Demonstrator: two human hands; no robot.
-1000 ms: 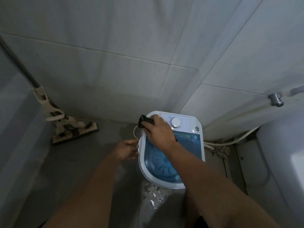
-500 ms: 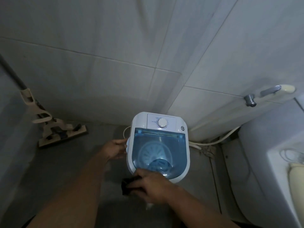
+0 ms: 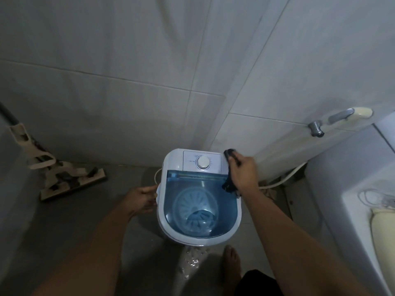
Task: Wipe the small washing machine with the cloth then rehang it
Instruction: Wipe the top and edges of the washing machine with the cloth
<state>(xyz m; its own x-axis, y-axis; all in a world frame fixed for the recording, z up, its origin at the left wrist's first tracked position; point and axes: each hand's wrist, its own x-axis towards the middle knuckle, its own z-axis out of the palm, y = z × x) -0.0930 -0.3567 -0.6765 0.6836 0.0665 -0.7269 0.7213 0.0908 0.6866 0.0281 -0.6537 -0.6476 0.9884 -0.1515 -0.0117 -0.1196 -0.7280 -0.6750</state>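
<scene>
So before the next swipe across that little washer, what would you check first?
1. Cloth gripped in the right hand: ok.
2. Left hand steadying the washing machine by its side: ok.
3. Blue lid shut: ok.
4. Dial clear of the cloth: ok, the cloth lies beside the panel.
5. Floor dry underfoot: not ok, wet patch in front of the machine.
6. Place to rehang the cloth: cannot tell, none in view.

Washing machine (image 3: 198,238) boxed by corner walls; mop (image 3: 70,180) left; floor between bare.
</scene>
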